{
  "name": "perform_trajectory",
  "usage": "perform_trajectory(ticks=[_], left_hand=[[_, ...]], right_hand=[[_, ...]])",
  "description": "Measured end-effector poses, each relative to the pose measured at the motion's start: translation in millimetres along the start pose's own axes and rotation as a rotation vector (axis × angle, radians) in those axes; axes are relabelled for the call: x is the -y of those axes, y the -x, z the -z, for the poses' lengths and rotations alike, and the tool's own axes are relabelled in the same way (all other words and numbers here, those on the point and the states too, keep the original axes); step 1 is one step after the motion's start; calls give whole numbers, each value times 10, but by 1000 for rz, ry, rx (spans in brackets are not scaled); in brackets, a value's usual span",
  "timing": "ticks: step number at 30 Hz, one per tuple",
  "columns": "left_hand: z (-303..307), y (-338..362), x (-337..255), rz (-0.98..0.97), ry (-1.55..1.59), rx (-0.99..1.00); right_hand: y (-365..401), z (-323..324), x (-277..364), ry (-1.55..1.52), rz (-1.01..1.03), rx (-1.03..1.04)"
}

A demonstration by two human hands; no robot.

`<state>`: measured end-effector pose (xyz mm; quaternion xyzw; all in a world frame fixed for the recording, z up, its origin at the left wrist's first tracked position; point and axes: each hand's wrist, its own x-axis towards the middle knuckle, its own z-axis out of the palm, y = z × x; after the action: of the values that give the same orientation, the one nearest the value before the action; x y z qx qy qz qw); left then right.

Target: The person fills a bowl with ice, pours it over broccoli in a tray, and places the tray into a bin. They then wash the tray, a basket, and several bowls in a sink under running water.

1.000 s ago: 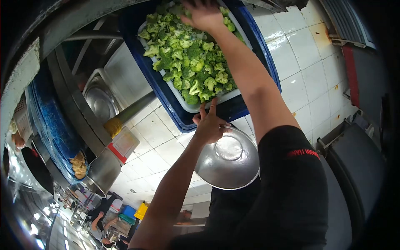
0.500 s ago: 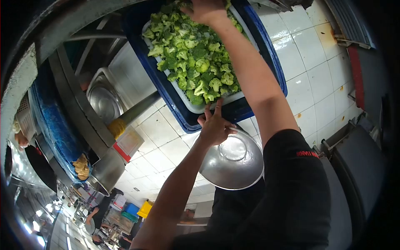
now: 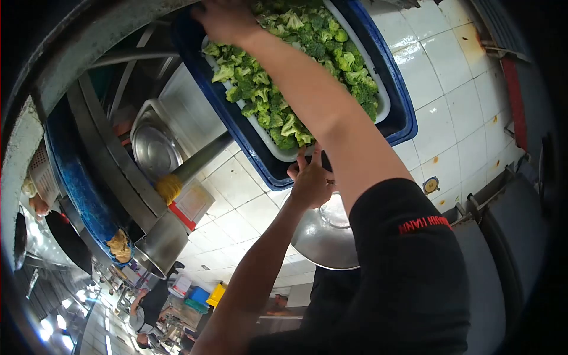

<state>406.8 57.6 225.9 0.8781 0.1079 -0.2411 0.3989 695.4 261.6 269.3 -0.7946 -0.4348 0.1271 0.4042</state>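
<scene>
Cut broccoli florets [image 3: 266, 94] fill a white basket [image 3: 384, 97] that sits inside a blue plastic tub [image 3: 405, 112]. My right hand [image 3: 222, 22] lies over the florets at the far left end, fingers apart, partly cut off by the frame's top edge. At the near side, two fingers of my left hand [image 3: 312, 184] stretch to the basket rim. Its thumb and remaining fingers are closed at the edge of a round metal bowl [image 3: 322, 239], which hangs in front of my legs. My right arm and sleeve cover part of the bowl and the basket.
A metal post [image 3: 204, 157] with yellow wrapping stands left of the tub. Beyond it are a metal basin [image 3: 157, 148] and a steel pot [image 3: 163, 245]. White tiles [image 3: 444, 118] cover the floor. Another person [image 3: 151, 310] is in the background at lower left.
My right hand has swept left across the broccoli, uncovering florets on the right side. My left hand stays at the basket rim and the bowl. The view has shifted slightly.
</scene>
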Motion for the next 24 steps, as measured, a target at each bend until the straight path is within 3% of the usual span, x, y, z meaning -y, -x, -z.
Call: perform_trajectory(ticks=[2, 3, 4, 6, 7, 8, 10, 11, 12, 14, 15, 16, 17, 19, 24], left_hand=[[79, -25, -63, 102, -104, 43], [61, -22, -44, 108, -141, 43], [47, -13, -42, 107, -127, 45], [28, 2, -42, 106, -100, 50], [-5, -11, 4, 126, -52, 10], [-37, -2, 39, 135, 5, 7], [110, -25, -77, 155, 119, 0], [171, -13, -159, 192, -34, 64], [301, -15, -294, 233, -184, 127], [366, 15, -358, 247, -90, 97], [375, 12, -375, 269, -66, 104], [382, 6, -393, 292, -43, 109], [400, 8, -411, 299, -45, 112], [416, 0, -408, 302, -40, 118], [215, 8, -219, 244, -6, 37]], right_hand=[[234, -164, 56, 231, 42, 49], [-12, -828, -272, 432, -71, 78], [73, -656, -209, 434, -75, 83], [229, -206, -78, 279, -60, 288], [236, -58, -30, 424, -7, 330], [251, -31, -85, 427, -12, 331], [229, 3, -213, 154, 131, 333], [223, 2, -246, 229, 158, 281], [245, 80, -281, 308, 78, 301], [496, 530, -284, 547, -165, 337], [643, 688, -320, 674, -298, 283], [841, 821, -405, 601, -300, 150], [724, 825, -595, 541, -346, 282], [467, 380, -989, 580, -291, 154], [-43, 383, -799, 213, -291, -96]])
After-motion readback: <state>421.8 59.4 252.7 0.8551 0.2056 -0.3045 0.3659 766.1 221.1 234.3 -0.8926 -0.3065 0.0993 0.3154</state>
